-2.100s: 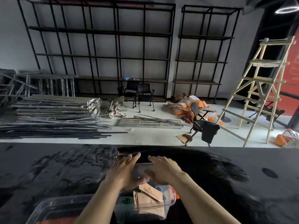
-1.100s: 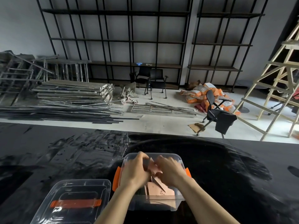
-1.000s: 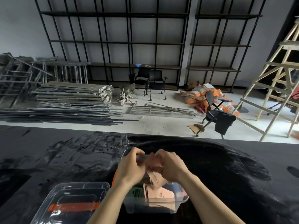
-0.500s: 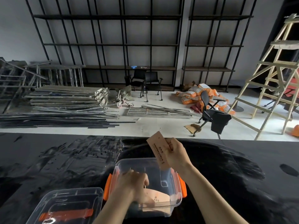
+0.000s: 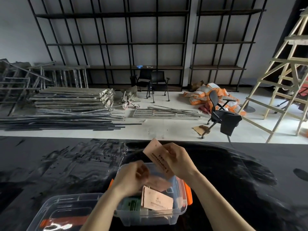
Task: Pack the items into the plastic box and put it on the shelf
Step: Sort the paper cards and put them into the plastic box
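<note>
A clear plastic box (image 5: 180, 212) with orange latches stands on the black table in front of me. Inside it stand a tan paper packet (image 5: 156, 200) and a green item (image 5: 132, 204). My right hand (image 5: 179, 161) holds a pink-tan printed packet (image 5: 156, 157) tilted above the box's far rim. My left hand (image 5: 133, 176) is over the box, blurred, pinching another pinkish packet (image 5: 158, 182) just above the contents. The box's clear lid (image 5: 66, 212) with an orange handle lies to the left of the box.
The black table (image 5: 58, 167) stretches wide on both sides. Beyond it, black metal shelving (image 5: 116, 42) lines the wall. Metal bars (image 5: 63, 112), chairs (image 5: 220, 114), orange sacks and a wooden ladder (image 5: 286, 72) occupy the floor.
My left hand rose from inside the box and now pinches a second packet. My right hand, with its packet, dropped a little toward the box.
</note>
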A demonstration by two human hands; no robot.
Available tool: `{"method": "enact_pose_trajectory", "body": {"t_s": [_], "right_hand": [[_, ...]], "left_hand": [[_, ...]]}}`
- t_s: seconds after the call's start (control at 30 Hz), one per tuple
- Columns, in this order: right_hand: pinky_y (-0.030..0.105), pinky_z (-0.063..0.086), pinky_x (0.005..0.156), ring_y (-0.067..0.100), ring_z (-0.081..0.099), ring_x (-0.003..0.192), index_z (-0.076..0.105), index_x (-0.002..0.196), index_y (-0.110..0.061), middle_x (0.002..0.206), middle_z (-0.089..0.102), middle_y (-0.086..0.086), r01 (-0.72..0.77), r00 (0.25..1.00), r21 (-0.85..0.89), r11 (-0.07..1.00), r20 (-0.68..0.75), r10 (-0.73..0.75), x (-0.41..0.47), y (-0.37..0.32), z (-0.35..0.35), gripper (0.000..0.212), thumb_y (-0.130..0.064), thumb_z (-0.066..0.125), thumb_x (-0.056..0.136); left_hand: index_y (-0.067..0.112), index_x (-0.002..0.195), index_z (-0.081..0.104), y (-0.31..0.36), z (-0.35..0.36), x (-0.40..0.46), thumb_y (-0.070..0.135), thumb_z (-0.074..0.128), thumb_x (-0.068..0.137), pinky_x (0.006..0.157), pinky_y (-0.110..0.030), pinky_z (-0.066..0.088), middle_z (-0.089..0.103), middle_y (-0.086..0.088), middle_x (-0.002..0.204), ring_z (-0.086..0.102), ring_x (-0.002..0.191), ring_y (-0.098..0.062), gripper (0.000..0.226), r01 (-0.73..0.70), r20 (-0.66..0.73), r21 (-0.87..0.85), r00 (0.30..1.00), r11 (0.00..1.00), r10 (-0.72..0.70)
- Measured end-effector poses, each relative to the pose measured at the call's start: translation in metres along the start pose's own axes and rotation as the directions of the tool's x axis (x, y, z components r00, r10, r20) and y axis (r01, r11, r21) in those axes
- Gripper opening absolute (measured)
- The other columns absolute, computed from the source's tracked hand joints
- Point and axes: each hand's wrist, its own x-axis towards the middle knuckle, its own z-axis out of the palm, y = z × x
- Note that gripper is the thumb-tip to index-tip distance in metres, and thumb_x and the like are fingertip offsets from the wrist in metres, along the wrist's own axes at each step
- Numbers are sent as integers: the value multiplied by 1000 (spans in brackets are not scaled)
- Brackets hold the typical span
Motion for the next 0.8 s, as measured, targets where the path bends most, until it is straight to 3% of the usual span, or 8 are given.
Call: {"method": "enact_pose_trajectory", "body": {"t_s": [0.1, 0.23, 0.33, 0.5, 0.57, 0.63, 0.7, 0.8], "right_hand": [[32, 63, 80, 14, 71, 94, 69, 118, -20, 108, 73, -3, 86, 990, -112, 990, 122, -72, 0, -1, -4, 22, -15, 59, 99], [31, 59, 84, 20, 68, 103, 66, 118, -21, 116, 69, 0, 48, 983, -178, 983, 181, -16, 3, -7, 0, 27, -10, 46, 103], [36, 60, 84, 21, 70, 103, 59, 117, -21, 116, 71, 1, 21, 988, -96, 995, 156, -6, 3, -6, 7, 19, -13, 46, 105], [21, 52, 71, 15, 68, 96, 59, 128, -22, 113, 71, -1, 63, 990, -132, 989, 136, -45, 2, 1, 2, 31, -9, 52, 100], [25, 53, 73, 17, 68, 96, 64, 121, -20, 108, 70, -2, 16, 1000, -105, 994, 14, -15, 6, 7, -4, 29, -10, 54, 97], [30, 55, 73, 19, 69, 98, 62, 119, -20, 108, 70, -1, -80, 994, 16, 997, -68, 81, 7, 11, -9, 25, -12, 49, 100], [35, 59, 75, 21, 69, 99, 59, 120, -21, 110, 69, 0, -139, 986, 91, 986, -83, 147, 6, 13, -11, 24, -13, 45, 102], [31, 56, 71, 21, 68, 100, 56, 123, -20, 112, 68, 1, -145, 986, 89, 985, -67, 151, 3, 11, -9, 24, -14, 45, 103]], "left_hand": [[26, 102, 70, 5, -27, 2, 15, 64, 95, 86, -28, 56, 76, 9, 97, 71, 94, -5, 14, 1, -70, -274, 997, 962, -21], [20, 114, 70, 18, -48, 3, 16, 62, 97, 85, -30, 55, 76, -3, 97, 70, 96, -16, 19, -61, -224, -562, 971, 825, -81], [15, 109, 67, 27, -44, 7, 22, 64, 96, 77, -24, 52, 77, -7, 97, 71, 95, -21, 15, -85, -270, -626, 956, 775, -113], [18, 103, 66, 25, -21, 11, 48, 47, 100, 82, -33, 53, 76, -2, 99, 71, 95, -17, 36, -15, -233, -620, 958, 785, -166], [21, 107, 60, 14, -9, 10, 57, 44, 98, 75, -41, 58, 76, 3, 100, 73, 87, -18, 40, 67, -203, -443, 964, 894, -173], [25, 112, 54, -1, 4, 8, 62, 47, 93, 73, -33, 54, 72, 11, 103, 70, 89, -13, 42, 154, -112, 73, 983, 985, -145], [30, 116, 53, -8, 19, 3, 67, 59, 80, 85, -34, 49, 70, 12, 109, 65, 101, -13, 52, 134, 60, 376, 984, 917, -169], [26, 119, 50, -3, 36, -2, 61, 78, 68, 93, -35, 45, 71, 8, 113, 65, 105, -17, 68, 98, 133, 497, 973, 862, -187]]}}
